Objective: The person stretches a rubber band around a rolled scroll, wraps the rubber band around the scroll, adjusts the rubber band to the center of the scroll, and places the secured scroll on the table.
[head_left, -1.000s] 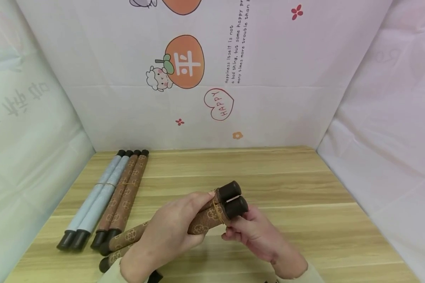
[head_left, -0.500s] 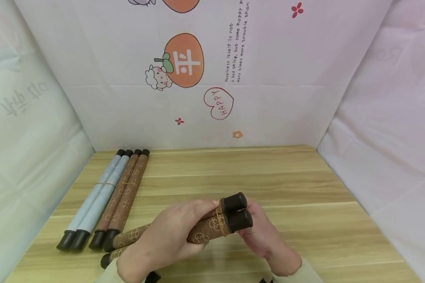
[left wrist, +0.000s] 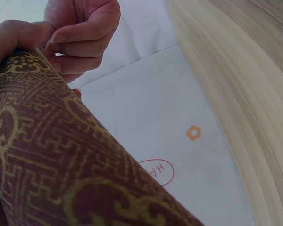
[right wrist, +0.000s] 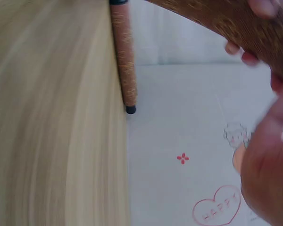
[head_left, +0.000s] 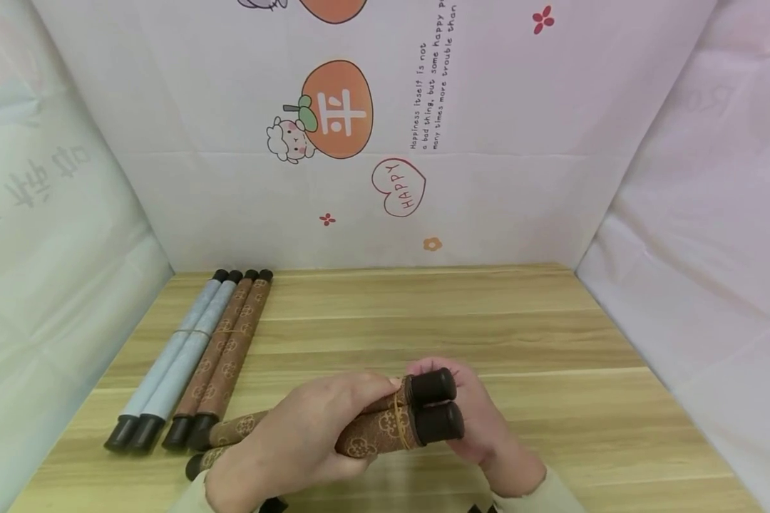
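Two brown patterned scrolls (head_left: 367, 436) with black end knobs lie side by side in my left hand (head_left: 301, 427), which grips them from above near their right ends. A thin tan rubber band (head_left: 399, 422) runs round both just short of the knobs. My right hand (head_left: 481, 420) is behind those knobs, its fingers curled at the band; the scroll ends hide part of it in the head view. In the left wrist view, the curled fingers of the right hand (left wrist: 85, 40) are close to my left thumb, by the end of a scroll (left wrist: 52, 141).
At the left of the wooden table (head_left: 552, 356) lie two pale blue scrolls (head_left: 178, 356) bound by a band. Right beside them are two brown scrolls (head_left: 231, 349), also banded. White printed cloth (head_left: 488, 178) stands at the back and both sides.
The held scroll ends have come lower and slightly right, and the scrolls lie flatter. My right hand has shifted from below the knobs to behind them, its fingers reaching higher.
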A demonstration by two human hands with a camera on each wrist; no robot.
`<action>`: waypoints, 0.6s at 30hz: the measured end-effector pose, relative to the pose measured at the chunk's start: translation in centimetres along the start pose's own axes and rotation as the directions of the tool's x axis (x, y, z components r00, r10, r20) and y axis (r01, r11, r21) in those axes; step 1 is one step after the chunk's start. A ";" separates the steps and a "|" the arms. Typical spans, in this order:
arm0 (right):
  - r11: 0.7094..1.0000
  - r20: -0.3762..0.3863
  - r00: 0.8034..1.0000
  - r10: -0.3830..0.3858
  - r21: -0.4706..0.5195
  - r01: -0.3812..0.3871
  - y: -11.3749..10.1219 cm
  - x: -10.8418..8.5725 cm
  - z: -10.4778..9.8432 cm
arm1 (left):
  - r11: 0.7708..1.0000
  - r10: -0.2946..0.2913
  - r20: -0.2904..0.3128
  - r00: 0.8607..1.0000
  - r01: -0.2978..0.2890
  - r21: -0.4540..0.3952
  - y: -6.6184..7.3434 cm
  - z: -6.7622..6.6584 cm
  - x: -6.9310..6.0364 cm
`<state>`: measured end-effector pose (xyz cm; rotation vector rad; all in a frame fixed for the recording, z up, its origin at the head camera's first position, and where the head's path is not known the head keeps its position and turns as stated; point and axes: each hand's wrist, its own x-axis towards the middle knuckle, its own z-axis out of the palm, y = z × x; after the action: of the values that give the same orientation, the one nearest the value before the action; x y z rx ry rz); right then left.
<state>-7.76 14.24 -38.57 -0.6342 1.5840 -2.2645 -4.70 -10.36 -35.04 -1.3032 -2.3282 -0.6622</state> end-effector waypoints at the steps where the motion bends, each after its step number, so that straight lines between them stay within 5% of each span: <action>1: 0.999 0.024 0.999 0.040 0.024 -0.040 -0.1 0.0 -0.1 | 1.000 -0.003 0.010 1.000 0.003 -0.010 0.1 0.0 0.0; 4: 0.990 0.094 0.989 0.113 0.068 -0.120 -0.2 0.1 -0.5 | 1.000 -0.001 0.028 1.000 0.002 -0.010 0.3 0.0 0.1; 9: 0.988 0.160 0.981 0.108 0.091 -0.124 -0.2 0.2 -0.7 | 1.000 -0.017 0.045 0.999 0.017 0.004 0.5 0.1 0.0; 18: 0.989 0.117 0.983 0.141 0.026 -0.145 -0.1 0.1 -0.8 | 0.998 0.002 -0.006 1.000 -0.002 0.070 0.3 0.4 -0.2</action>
<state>-8.22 14.86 -38.66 -0.6099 1.4838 -2.1072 -4.38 -10.18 -35.43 -1.2711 -2.3233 -0.5781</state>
